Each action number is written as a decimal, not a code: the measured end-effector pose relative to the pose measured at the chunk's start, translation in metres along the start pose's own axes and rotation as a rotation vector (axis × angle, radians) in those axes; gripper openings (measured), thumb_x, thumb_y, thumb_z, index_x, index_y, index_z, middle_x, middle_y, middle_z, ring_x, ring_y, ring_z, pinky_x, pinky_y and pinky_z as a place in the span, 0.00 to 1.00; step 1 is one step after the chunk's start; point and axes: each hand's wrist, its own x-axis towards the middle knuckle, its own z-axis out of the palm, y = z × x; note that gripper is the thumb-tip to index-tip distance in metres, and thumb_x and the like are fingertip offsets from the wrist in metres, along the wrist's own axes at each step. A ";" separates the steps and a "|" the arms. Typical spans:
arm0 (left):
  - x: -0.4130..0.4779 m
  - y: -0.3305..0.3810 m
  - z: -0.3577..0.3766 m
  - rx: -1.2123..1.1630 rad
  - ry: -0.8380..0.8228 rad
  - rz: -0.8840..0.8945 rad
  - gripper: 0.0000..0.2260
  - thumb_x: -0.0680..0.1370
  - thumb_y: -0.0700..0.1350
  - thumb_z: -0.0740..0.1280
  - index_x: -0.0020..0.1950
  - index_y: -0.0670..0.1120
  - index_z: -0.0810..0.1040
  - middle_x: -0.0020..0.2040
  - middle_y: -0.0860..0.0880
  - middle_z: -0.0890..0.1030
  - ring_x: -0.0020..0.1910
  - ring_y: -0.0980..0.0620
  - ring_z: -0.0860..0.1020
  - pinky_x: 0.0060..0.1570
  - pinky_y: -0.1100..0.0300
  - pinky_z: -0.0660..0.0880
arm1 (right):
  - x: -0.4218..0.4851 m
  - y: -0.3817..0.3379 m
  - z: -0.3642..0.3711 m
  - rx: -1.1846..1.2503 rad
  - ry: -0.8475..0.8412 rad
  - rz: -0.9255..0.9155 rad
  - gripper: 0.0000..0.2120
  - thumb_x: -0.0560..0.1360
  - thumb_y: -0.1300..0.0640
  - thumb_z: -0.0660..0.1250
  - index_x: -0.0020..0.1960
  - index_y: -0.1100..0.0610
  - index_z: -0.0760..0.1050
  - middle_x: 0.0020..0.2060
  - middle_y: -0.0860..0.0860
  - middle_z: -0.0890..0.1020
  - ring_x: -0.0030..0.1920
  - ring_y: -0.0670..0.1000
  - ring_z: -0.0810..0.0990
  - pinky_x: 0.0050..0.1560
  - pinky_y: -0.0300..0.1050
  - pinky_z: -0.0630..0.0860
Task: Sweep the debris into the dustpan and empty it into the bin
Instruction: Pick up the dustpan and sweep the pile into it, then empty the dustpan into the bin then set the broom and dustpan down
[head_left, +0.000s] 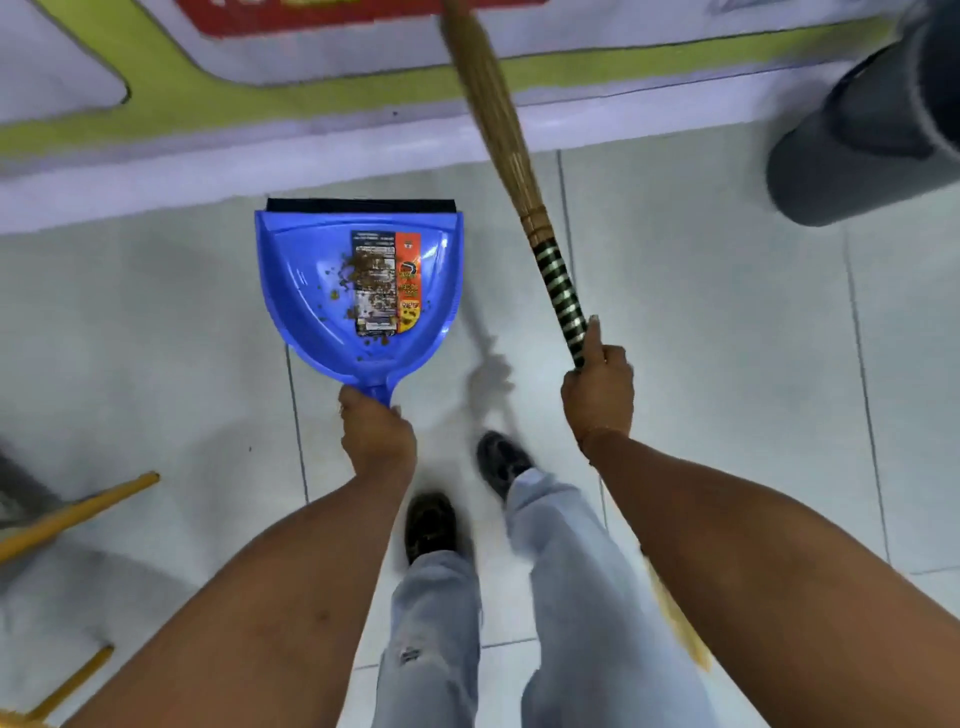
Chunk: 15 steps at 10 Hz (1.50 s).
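Dustpan (358, 291) holding debris (371, 283), over tiled floor (701, 338).

Open tiled floor (701, 322) separates dustpan (311, 291) from, seemingly, the bin (862, 140).

Both bare forearms reach forward, the left hand (376, 434) clenched knuckles-up in a closed fist, the right hand (598, 392) further out to its right, fist wrapped shut with the thumb pointing up.
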 end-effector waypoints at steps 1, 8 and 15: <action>-0.043 0.073 0.016 0.016 -0.028 0.147 0.19 0.75 0.36 0.65 0.63 0.37 0.64 0.60 0.38 0.75 0.59 0.36 0.74 0.57 0.47 0.70 | 0.032 0.045 -0.076 -0.062 0.029 0.064 0.31 0.77 0.64 0.59 0.77 0.53 0.53 0.64 0.63 0.70 0.60 0.64 0.70 0.53 0.55 0.74; -0.191 0.529 0.317 0.329 -0.266 0.641 0.23 0.75 0.35 0.62 0.70 0.40 0.62 0.61 0.37 0.72 0.58 0.34 0.74 0.54 0.44 0.71 | 0.307 0.317 -0.333 -0.172 -0.322 0.170 0.25 0.77 0.65 0.54 0.73 0.54 0.62 0.60 0.57 0.74 0.59 0.61 0.72 0.55 0.52 0.75; -0.178 0.703 0.376 0.687 -0.642 0.541 0.17 0.81 0.41 0.52 0.65 0.33 0.68 0.63 0.32 0.76 0.32 0.50 0.70 0.32 0.63 0.67 | 0.360 0.297 -0.364 -0.118 -0.453 0.232 0.23 0.77 0.64 0.55 0.71 0.53 0.62 0.61 0.56 0.74 0.60 0.60 0.72 0.56 0.54 0.75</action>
